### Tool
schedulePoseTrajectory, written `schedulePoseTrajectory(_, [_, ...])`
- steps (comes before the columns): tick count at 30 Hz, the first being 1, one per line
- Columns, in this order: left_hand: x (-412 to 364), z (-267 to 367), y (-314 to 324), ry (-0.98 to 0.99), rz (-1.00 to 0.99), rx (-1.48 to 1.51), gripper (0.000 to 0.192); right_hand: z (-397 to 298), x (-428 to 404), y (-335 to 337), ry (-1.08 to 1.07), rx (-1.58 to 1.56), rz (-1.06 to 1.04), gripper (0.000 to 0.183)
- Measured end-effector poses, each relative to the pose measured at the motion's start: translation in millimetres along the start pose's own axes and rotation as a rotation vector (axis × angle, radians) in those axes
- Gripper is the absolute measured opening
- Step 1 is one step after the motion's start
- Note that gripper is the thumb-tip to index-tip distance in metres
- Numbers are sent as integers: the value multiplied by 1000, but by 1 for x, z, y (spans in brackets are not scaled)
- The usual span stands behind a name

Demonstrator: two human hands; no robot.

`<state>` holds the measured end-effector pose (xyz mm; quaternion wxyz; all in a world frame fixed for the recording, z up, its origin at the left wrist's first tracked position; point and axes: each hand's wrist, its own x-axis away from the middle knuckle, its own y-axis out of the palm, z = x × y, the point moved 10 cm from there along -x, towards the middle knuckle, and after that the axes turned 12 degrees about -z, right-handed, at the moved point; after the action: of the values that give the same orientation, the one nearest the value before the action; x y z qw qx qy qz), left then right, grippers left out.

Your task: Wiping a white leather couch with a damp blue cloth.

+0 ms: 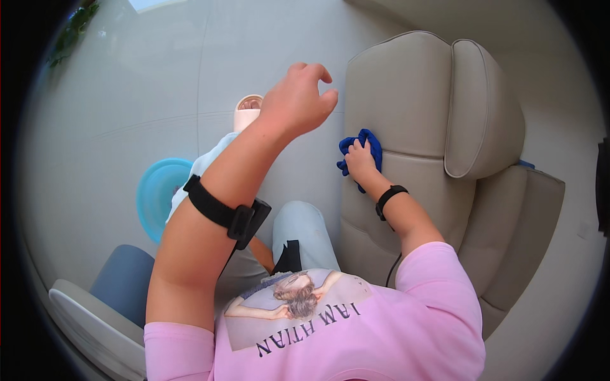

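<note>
My right hand (360,159) presses on a crumpled dark blue cloth (374,143) at the near edge of a beige leather sofa (400,105), beside the seam between two seat sections. Its fingers lie bent over the cloth. My left hand (302,97) is raised above the floor, to the left of the sofa, with fingers curled and a gap between thumb and forefinger. Nothing shows in it. Black straps circle both of my arms.
A light blue plastic basin (147,200) stands on the tiled floor (119,119), left of my leg. At the lower left are a blue-grey cylindrical object (121,281) and a round white-edged table or stool (95,324). A leafy plant (71,35) shows at the upper left.
</note>
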<state>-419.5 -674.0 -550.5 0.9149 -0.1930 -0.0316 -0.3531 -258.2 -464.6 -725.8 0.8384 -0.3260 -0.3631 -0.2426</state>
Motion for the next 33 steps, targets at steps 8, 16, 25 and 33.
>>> schedulePoseTrajectory(8, [16,-7,-1,-37,16,-101,32,137,86,-167,297,4,524,18])
schedulePoseTrajectory(16, [34,4,1,98,-22,-266,25,234,101,-219,608,-41,626,51])
schedulePoseTrajectory(25, [43,2,-33,86,113,-259,22,247,43,-260,527,288,199,31])
schedulePoseTrajectory(33, [59,62,-15,308,104,-292,21,255,13,-186,506,198,12,34])
